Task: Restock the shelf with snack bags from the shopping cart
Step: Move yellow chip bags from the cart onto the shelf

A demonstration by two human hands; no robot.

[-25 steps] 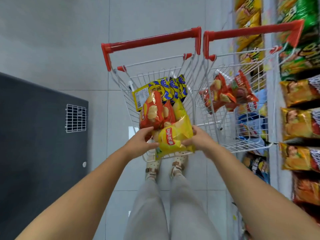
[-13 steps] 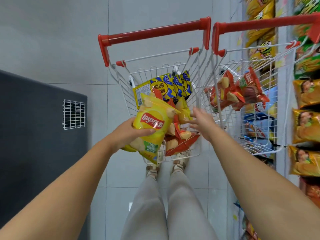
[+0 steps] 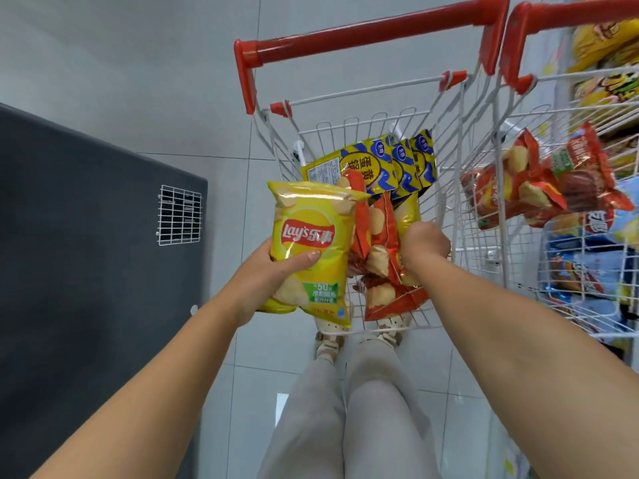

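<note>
My left hand [image 3: 273, 271] grips a yellow Lay's chip bag [image 3: 311, 236] and holds it upright just left of the shopping cart [image 3: 345, 95], which has a red handle. My right hand [image 3: 423, 242] reaches down into the cart among red chip bags [image 3: 382, 247] and another yellow bag [image 3: 408, 212]. Its fingers are hidden under the back of the hand. Yellow-and-blue snack bags [image 3: 373, 164] stand at the far end of the basket. The snack shelf [image 3: 608, 43] runs along the right edge.
A second cart [image 3: 570, 15] stands against the first on the right, holding red bags [image 3: 518, 195] and blue ones. A dark cabinet [image 3: 86, 254] with a small wire grille fills the left side. My legs and shoes stand on grey floor tiles behind the cart.
My left hand has lifted the yellow Lay's bag out to the left and turned it upright. My right hand let go of it and went down among the bags in the cart.
</note>
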